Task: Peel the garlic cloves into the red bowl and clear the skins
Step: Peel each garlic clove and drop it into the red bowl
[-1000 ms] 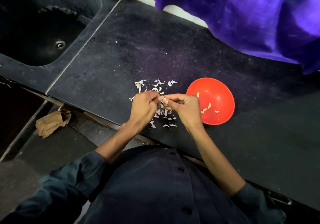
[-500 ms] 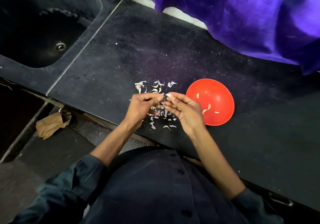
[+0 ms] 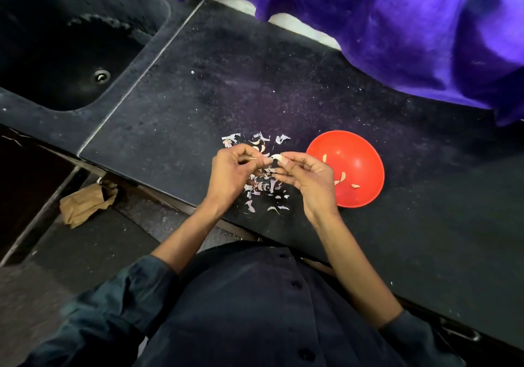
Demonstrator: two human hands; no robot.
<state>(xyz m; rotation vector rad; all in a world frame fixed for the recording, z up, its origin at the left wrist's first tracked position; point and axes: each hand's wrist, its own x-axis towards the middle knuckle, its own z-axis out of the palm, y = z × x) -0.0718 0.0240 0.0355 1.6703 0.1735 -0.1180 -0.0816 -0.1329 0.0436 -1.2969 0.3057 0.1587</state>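
A small pale garlic clove [image 3: 276,157] is above scattered papery white-purple skins [image 3: 265,186], left of a round red plastic bowl [image 3: 360,196] containing a few peeled cloves [image 3: 342,176].

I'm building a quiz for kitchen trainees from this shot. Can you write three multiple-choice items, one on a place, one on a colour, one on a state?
1. Where does the pile of garlic skins lie?
A. in the sink
B. on the dark counter, left of the bowl
C. inside the bowl

2. What colour is the bowl?
A. red
B. white
C. green

3. What is the right hand doing?
A. resting flat on the counter
B. gripping the bowl's rim
C. pinching a garlic clove

Answers: 1 B, the skins are scattered on the counter under and around both hands. 2 A, it is plainly red. 3 C, its fingertips hold the pale clove, which the left hand meets.
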